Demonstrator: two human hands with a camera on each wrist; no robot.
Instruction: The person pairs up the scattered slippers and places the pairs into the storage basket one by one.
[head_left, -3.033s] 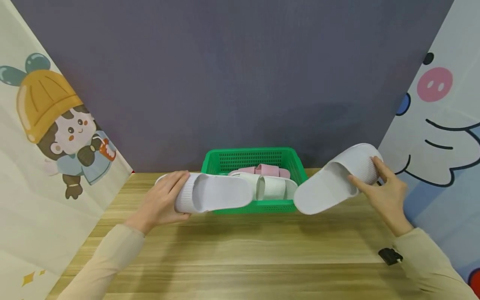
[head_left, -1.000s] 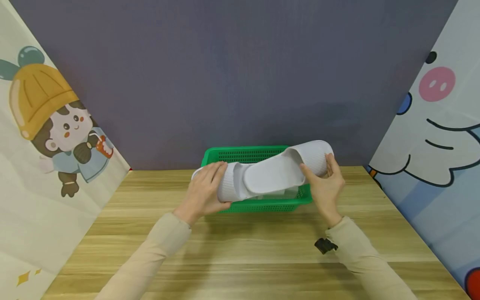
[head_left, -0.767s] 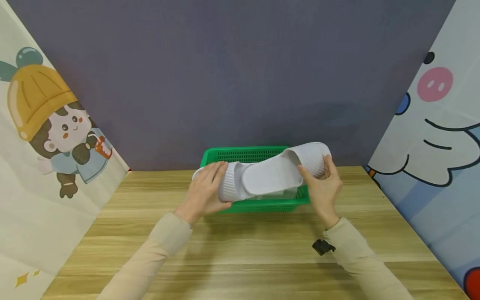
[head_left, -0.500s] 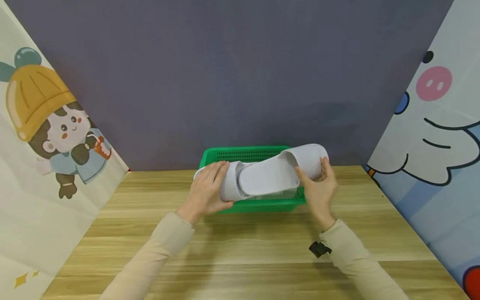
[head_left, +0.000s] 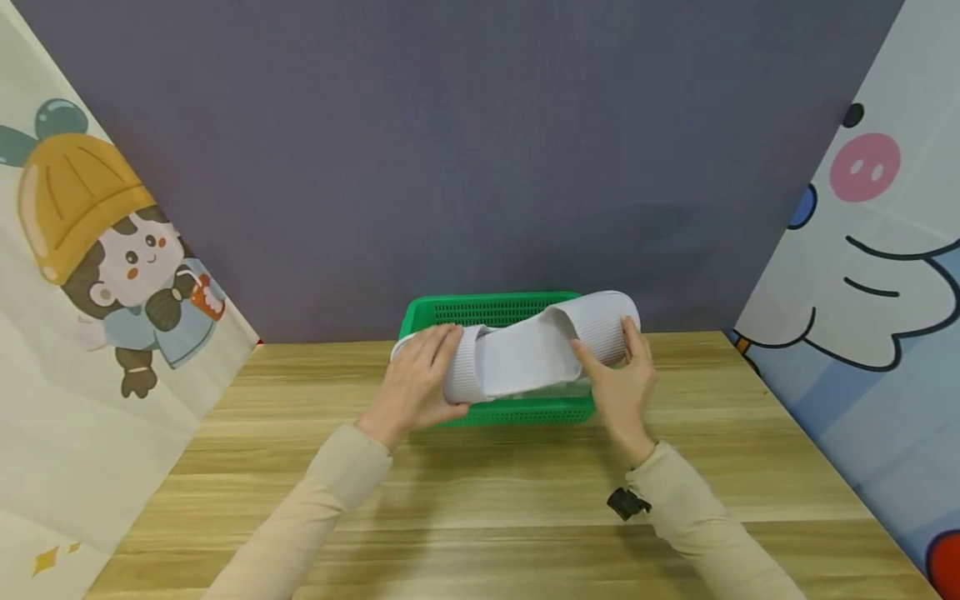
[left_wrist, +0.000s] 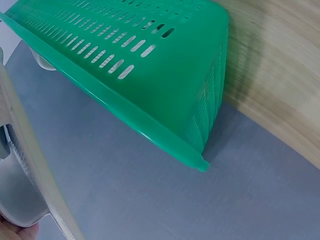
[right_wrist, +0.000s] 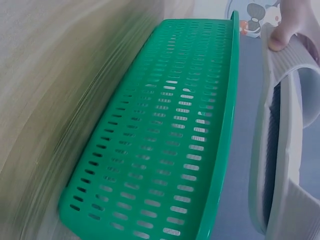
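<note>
Wood-grain tabletop (head_left: pixel 480 500) nearest the camera, with a small black clip (head_left: pixel 627 503) seen by the right sleeve. Further in, two white slippers are held stacked just above the near rim of the green basket (head_left: pixel 517 410). Left slipper (head_left: pixel 463 375) is gripped at its ribbed strap by the left hand (head_left: pixel 417 385), fingers curled over the top. Right slipper (head_left: pixel 551 350) is pinched at its ribbed strap by the right hand (head_left: pixel 619 382), thumb on the near side, fingers wrapped behind. Long axes run left-right, roughly parallel to the basket's long side; the right slipper's heel end overlaps the left one, toe end tilted up to the right. Both hands sit about equally near the basket. Beyond, grey backdrop (head_left: pixel 465 150) flanked by cartoon panels (head_left: pixel 97 250).
</note>
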